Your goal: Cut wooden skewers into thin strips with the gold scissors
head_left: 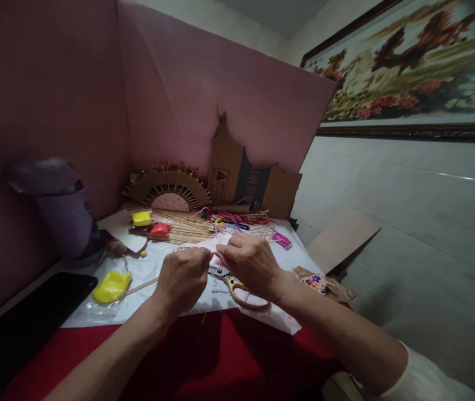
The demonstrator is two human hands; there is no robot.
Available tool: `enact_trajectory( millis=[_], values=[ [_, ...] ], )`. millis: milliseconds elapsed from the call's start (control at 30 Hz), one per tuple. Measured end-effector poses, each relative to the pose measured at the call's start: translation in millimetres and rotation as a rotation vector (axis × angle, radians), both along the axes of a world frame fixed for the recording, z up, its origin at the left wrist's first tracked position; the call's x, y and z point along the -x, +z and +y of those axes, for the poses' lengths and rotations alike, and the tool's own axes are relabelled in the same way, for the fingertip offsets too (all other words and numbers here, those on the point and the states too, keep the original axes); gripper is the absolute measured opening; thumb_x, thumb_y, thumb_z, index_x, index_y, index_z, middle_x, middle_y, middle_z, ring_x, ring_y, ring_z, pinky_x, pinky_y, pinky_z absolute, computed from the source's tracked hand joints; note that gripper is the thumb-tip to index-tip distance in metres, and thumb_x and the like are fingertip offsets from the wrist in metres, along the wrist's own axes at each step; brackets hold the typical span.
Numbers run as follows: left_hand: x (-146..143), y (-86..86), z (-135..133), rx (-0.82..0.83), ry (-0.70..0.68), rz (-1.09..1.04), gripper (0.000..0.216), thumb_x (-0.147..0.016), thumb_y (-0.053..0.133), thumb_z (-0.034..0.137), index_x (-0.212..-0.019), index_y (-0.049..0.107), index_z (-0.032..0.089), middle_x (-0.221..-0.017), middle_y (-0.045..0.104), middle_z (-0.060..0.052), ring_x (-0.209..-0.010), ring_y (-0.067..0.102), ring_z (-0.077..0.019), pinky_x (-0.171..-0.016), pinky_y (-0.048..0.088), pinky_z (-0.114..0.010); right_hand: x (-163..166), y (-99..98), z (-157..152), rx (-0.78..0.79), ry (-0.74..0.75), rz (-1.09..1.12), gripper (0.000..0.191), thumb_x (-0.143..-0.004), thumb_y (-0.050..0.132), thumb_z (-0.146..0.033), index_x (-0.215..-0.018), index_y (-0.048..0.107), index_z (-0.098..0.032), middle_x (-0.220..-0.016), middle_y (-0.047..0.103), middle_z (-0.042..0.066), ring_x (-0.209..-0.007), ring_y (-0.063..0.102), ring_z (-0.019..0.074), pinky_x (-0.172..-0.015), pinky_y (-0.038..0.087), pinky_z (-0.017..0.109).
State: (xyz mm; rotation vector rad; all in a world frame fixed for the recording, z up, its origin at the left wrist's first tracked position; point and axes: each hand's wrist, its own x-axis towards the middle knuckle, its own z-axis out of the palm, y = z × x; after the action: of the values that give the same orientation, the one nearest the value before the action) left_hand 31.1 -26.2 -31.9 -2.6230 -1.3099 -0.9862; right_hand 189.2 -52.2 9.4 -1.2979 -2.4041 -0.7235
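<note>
At left sits a yellow lump [112, 286]; farther back, a fan-shaped cardboard piece [166, 179] already carries a row of colour-tipped sticks, while more loose sticks [179, 220] lie unused. The left hand [184, 278] is pinched, apparently on a thin sliver [214, 253], too small to identify, between both hands' fingertips. Near the scissors [232, 289], the right hand [252, 264] pinches too; that handling looks unfinished.

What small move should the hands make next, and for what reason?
I would perhaps raise the right hand and left hand together, slightly: their fingertips nearly meet, and the right one partly covers the scissors, which might get in the way.
</note>
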Motion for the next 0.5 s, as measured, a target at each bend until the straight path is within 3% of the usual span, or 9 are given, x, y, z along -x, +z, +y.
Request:
enact_trajectory(
  millis=[167, 267, 367, 433, 500],
  values=[
    [-1.3, -1.6, 1.8, 0.091, 0.073, -0.045, 0.027, -0.081, 0.041, 0.019, -0.06, 0.056, 0.017, -0.059, 0.059, -0.006, -0.055, 0.048, -0.0157, -0.054, 0.024, -0.028, 10.7, -7.5, 0.0, 0.076, -0.12, -0.028, 0.022, -0.083, 0.048, -0.015, -0.068, 0.064, -0.013, -0.066, 0.064, 0.007, -0.059, 0.053, 0.0152, -0.051, 0.026, 0.028],
    [4.0, 5.5, 3.7, 0.28, -0.153, -0.261, 0.026, -0.08, 0.047, 0.025, -0.058, 0.06, 0.016, -0.053, 0.053, -0.002, -0.052, 0.043, -0.0121, -0.054, 0.025, -0.026, -1.7, 4.9, 5.9, 0.262, -0.008, 0.166, 0.021, -0.081, 0.053, -0.023, -0.068, 0.067, -0.013, -0.065, 0.064, 0.006, -0.058, 0.053, 0.0136, -0.052, 0.03, 0.026],
    [9.2, 14.4, 4.5, 0.62, -0.45, -0.57, 0.023, -0.076, 0.055, 0.033, -0.064, 0.065, 0.015, -0.048, 0.044, 0.002, -0.047, 0.035, -0.0088, -0.048, 0.025, -0.023, -25.1, 18.0, 15.0, 0.623, 0.22, 0.548, 0.027, -0.081, 0.054, -0.036, -0.073, 0.067, -0.014, -0.058, 0.06, 0.001, -0.053, 0.05, 0.0102, -0.05, 0.034, 0.022],
    [10.4, 17.0, 5.1, 0.808, -0.544, -0.748, 0.023, -0.074, 0.058, 0.035, -0.069, 0.067, 0.014, -0.046, 0.039, 0.004, -0.044, 0.031, -0.0069, -0.044, 0.021, -0.021, -41.4, 20.4, 22.2, 0.663, 0.222, 0.768, 0.032, -0.082, 0.052, -0.04, -0.075, 0.065, -0.012, -0.057, 0.058, 0.0, -0.051, 0.048, 0.0096, -0.048, 0.035, 0.021],
    [9.7, 16.6, 6.1, 0.912, -0.573, -0.871, 0.023, -0.074, 0.059, 0.034, -0.07, 0.066, 0.013, -0.044, 0.038, 0.005, -0.041, 0.028, -0.005, -0.041, 0.017, -0.02, -56.9, 17.7, 30.4, 0.568, 0.141, 0.8, 0.029, -0.082, 0.052, -0.037, -0.077, 0.065, -0.011, -0.061, 0.059, 0.001, -0.054, 0.049, 0.0103, -0.052, 0.037, 0.022]
  ],
)
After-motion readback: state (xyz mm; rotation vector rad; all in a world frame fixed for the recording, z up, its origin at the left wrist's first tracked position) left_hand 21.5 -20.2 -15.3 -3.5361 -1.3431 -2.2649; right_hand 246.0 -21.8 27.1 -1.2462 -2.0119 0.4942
